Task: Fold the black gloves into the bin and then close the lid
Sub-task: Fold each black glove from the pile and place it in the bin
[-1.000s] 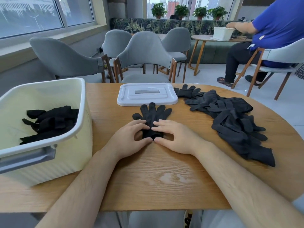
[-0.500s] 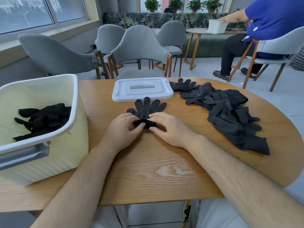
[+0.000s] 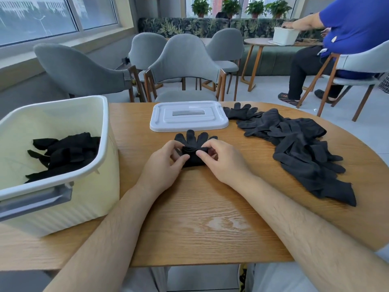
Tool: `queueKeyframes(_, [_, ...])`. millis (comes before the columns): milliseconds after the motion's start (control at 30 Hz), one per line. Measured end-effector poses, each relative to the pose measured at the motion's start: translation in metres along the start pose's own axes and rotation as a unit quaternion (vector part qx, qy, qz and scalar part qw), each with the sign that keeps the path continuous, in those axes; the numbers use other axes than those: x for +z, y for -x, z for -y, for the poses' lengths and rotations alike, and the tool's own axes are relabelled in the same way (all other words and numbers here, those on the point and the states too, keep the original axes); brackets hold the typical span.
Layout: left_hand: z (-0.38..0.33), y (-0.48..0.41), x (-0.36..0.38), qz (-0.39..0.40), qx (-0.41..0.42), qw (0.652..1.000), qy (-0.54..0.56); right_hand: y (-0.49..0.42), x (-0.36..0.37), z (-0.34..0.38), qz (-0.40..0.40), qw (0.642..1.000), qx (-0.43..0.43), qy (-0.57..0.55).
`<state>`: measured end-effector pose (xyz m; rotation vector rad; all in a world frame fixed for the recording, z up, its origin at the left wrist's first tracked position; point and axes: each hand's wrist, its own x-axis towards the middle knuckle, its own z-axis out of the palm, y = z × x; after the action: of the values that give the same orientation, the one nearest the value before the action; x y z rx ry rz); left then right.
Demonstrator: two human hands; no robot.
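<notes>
spanning the view, an oval wooden bench (image 3: 200,224) carries a cream plastic bin (image 3: 99,197) left, a pile of black knit gloves (image 3: 299,150) right, a white plastic lid (image 3: 187,123) beyond; left hand (image 3: 162,169) and right hand (image 3: 225,163) pinch one half-rolled black glove (image 3: 190,138), centre.

You have black gloves (image 3: 299,148) on a wood-grain counter (image 3: 210,218); a pale cream bin (image 3: 90,186) with a grey handle (image 3: 35,202); a white lid (image 3: 188,119); grey chairs (image 3: 185,66).
</notes>
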<state>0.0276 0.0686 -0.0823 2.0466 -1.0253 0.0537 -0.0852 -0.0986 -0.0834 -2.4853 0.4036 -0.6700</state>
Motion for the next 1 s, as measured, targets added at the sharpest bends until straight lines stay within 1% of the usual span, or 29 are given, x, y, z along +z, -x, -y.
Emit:
queueKeyframes(133, [-0.002, -0.001, 0.0, -0.01, 0.021, 1.0, -0.012, -0.006, 0.002, 0.005, -0.022, 1.0, 0.004, 0.02])
queueKeyframes(233, [-0.001, -0.001, 0.002, -0.011, 0.053, 0.998, -0.02, -0.005, 0.003, 0.005, -0.021, 1.0, -0.004, 0.017])
queueKeyframes(367, [0.008, -0.001, 0.004, 0.038, 0.092, 0.994, -0.051, -0.002, 0.006, 0.0, -0.023, 1.0, -0.017, 0.002])
queueKeyframes(433, [0.01, -0.002, 0.006, 0.049, 0.101, 0.991, -0.07, 0.0, 0.007, -0.002, -0.042, 0.998, -0.026, 0.029])
queueKeyframes(533, [0.012, -0.002, 0.009, 0.031, 0.104, 0.988, -0.112, 0.006, 0.004, -0.002, -0.063, 0.993, -0.03, 0.093])
queueKeyframes(600, [0.012, -0.001, 0.009, 0.028, 0.097, 0.988, -0.115, 0.011, 0.001, 0.0, -0.036, 0.994, -0.037, 0.093])
queueKeyframes(700, [0.011, 0.0, 0.008, 0.032, 0.088, 0.99, -0.106, 0.013, 0.0, 0.003, 0.023, 0.996, -0.057, 0.064])
queueKeyframes(833, [0.011, 0.0, 0.007, 0.036, 0.076, 0.993, -0.086, 0.013, 0.001, 0.006, 0.075, 0.995, -0.045, 0.049])
queueKeyframes(900, [0.01, 0.001, 0.005, 0.049, 0.071, 0.993, -0.076, 0.012, 0.001, 0.005, 0.094, 0.992, -0.051, 0.06])
queueKeyframes(1000, [0.009, 0.002, 0.002, 0.069, 0.064, 0.994, -0.064, 0.009, -0.002, 0.004, 0.097, 0.991, -0.058, 0.067])
